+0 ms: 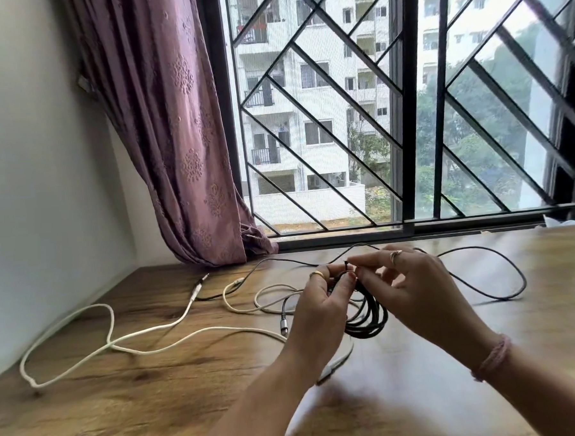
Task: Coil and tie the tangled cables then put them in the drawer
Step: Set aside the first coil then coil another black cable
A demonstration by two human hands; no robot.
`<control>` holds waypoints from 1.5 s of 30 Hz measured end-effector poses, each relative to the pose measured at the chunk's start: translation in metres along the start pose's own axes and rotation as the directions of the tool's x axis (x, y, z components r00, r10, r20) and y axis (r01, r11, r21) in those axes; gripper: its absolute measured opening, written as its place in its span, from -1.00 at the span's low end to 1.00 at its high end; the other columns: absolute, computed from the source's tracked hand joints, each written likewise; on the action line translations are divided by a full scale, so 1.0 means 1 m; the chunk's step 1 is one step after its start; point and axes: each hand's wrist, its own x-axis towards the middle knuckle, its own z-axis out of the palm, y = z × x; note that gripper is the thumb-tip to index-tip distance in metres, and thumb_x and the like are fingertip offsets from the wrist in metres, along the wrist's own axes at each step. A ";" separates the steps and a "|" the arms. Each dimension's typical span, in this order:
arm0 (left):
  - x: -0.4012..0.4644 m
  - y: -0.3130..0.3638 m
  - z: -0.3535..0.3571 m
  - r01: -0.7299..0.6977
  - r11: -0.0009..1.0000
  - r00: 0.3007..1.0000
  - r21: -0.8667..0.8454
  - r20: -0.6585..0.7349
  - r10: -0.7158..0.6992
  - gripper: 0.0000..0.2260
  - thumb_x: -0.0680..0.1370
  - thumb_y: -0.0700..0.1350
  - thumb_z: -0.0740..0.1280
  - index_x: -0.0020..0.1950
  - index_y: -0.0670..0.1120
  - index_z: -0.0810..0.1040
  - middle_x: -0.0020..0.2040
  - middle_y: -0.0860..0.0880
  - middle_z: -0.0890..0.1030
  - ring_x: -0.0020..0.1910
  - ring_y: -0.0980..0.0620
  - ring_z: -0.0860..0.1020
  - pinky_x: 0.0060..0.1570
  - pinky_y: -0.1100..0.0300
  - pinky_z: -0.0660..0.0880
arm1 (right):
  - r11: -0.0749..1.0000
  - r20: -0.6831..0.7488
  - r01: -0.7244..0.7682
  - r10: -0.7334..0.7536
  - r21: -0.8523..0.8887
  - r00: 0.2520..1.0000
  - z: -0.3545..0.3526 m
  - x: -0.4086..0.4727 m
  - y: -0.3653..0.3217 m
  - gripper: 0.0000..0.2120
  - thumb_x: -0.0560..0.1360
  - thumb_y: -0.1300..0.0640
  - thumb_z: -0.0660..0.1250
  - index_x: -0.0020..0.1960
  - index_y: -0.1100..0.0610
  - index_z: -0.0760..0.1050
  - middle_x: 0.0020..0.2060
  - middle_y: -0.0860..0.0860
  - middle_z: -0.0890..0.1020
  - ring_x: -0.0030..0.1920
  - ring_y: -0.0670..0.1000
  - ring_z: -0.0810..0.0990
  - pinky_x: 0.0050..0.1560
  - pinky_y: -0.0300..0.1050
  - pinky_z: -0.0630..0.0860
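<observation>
Head view: you were looking down at a wooden tabletop (128, 386) by a barred window (407, 111), with both your hands raised just above the wood.
Left hand: your left hand (320, 306) was curled round the top of the black coil (368, 317), fingers wrapped and gripping the bunched loops, a gold ring showing on one finger.
Right hand: your right hand (413, 291) was pinching at a small dark end or tie sticking up at the top of the coil, thumb and forefinger closed on it, the other fingers fanned loosely. Whether that bit was a tie or the cable's own end, you could not tell.
Black coil: it hung below your two hands in several tight loops, held off the table or barely touching it, roughly at the middle of the scene.
Black cable: a loose black cable (502, 273) swept out in a wide loop to the right of your hands and ran back behind them along the window side.
White cable: a long white cable (109, 340) sprawled over the left of the table in big slack curves, uncoiled.
Cream cable: a shorter pale cable (250, 303) lay looped just left of your left hand, crossing the others.
Plug ends: a jack plug (201, 280) lay near the curtain, and a metal connector (283, 321) sat just beside your left wrist.
Curtain: a mauve curtain (175, 140) hung at the left of the window, its hem on the table.
Wrist: a pink thread band (493, 357) circled your right wrist.
</observation>
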 end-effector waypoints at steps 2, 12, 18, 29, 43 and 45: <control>0.000 0.001 0.000 -0.005 1.000 1.000 0.000 -0.001 0.005 -0.94 0.59 -0.10 0.28 0.00 0.03 0.53 -0.28 0.19 0.58 -0.38 0.33 0.47 -0.26 0.34 0.35 | 0.998 0.037 -0.052 0.050 0.045 0.998 0.000 0.001 0.003 -0.82 0.42 0.18 0.45 -0.07 -0.08 0.67 -0.36 -0.21 0.61 -0.37 -0.07 0.55 -0.37 -0.36 0.46; -0.007 0.007 -0.001 -0.125 0.980 0.986 0.156 0.131 0.105 -0.90 0.59 -0.20 0.27 0.08 -0.11 0.53 -0.05 -0.06 0.62 -0.10 0.16 0.56 -0.05 0.36 0.46 | 0.731 0.522 -0.548 0.307 0.406 0.796 -0.017 0.007 0.016 -0.68 0.30 -0.04 0.45 0.03 0.01 0.67 -0.20 -0.01 0.71 -0.23 -0.20 0.58 -0.32 -0.37 0.46; -0.008 0.007 -0.003 -0.148 0.957 0.968 0.252 0.235 0.087 -0.91 0.58 -0.14 0.31 0.06 -0.01 0.51 -0.02 -0.01 0.63 -0.05 0.15 0.56 0.06 0.24 0.47 | 0.707 0.558 -0.573 0.300 0.414 0.774 -0.025 0.009 0.024 -0.65 0.21 -0.05 0.52 -0.05 0.05 0.68 -0.28 0.02 0.60 -0.31 -0.10 0.45 -0.41 -0.35 0.30; -0.003 0.011 -0.003 -0.173 0.954 0.972 0.246 0.198 0.125 -0.95 0.56 -0.15 0.33 -0.03 -0.01 0.49 -0.10 -0.05 0.65 -0.15 0.10 0.59 -0.11 0.22 0.50 | 0.842 0.272 -0.195 0.060 0.503 0.960 -0.024 0.010 0.014 -0.85 0.34 0.09 0.40 -0.16 0.13 0.65 -0.31 0.15 0.67 -0.33 0.13 0.56 -0.30 0.04 0.55; -0.004 0.018 -0.006 -0.262 0.905 0.963 0.335 0.158 0.220 -0.78 0.51 -0.03 0.39 0.05 0.01 0.37 -0.11 0.07 0.57 -0.13 0.16 0.55 -0.09 0.33 0.45 | 0.968 0.001 0.078 -0.081 0.239 0.997 -0.014 0.003 0.001 -0.89 0.51 0.24 0.33 -0.13 0.05 0.50 -0.29 -0.05 0.64 -0.29 -0.06 0.65 -0.37 0.03 0.60; -0.007 0.018 -0.004 -0.281 0.908 0.952 0.311 0.212 0.223 -0.73 0.51 0.00 0.38 0.08 0.07 0.31 -0.10 0.14 0.55 -0.10 0.17 0.57 -0.01 0.27 0.48 | 0.972 0.015 0.003 -0.007 0.234 1.000 -0.012 0.005 0.006 -0.84 0.51 0.27 0.32 -0.14 0.02 0.49 -0.30 -0.13 0.62 -0.32 -0.15 0.62 -0.47 -0.11 0.54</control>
